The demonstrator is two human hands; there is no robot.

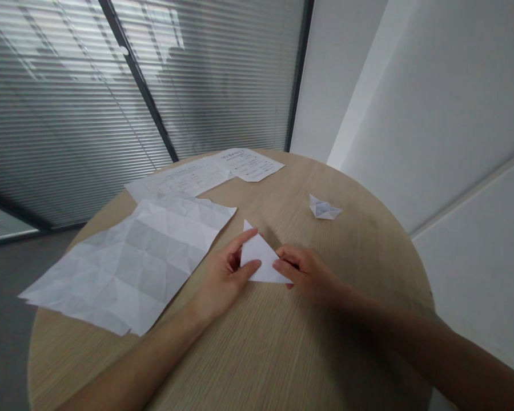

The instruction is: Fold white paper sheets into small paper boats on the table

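paper triangle: between both hands, over table;
left hand: fingers pinching its left edge;
right hand: fingers pinching near-right corner;
folding: best keep edges flush, press creases firmly;
tip: points away, slightly left;
long axis: far-left to near-right

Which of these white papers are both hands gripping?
The folded paper triangle, pinched by the left hand and right hand; the creased paper, printed pages and small paper boat rest on the table.
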